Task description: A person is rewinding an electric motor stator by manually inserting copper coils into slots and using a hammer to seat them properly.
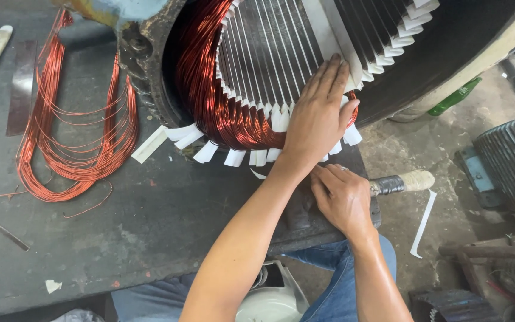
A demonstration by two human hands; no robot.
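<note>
Your left hand (320, 116) lies flat and spread on the stator (281, 65), fingers pressing a white paper strip (329, 42) at the slot mouth, palm over the copper winding (222, 113) at the lower rim. It pinches nothing. Your right hand (344, 200), just below that wrist, is curled around the dark taped end of a tool handle (403, 180) that juts off the table (150, 226) edge; how firmly that grip is pressed together I cannot tell.

Risks, as I judge them: if your left palm slides, the paper tabs (233, 156) under it could crease or pull out of their slots. The tool, brought up carelessly, could nick the wire enamel. The loose coil (73, 143), well left of your grip, could snag a sleeve.
</note>
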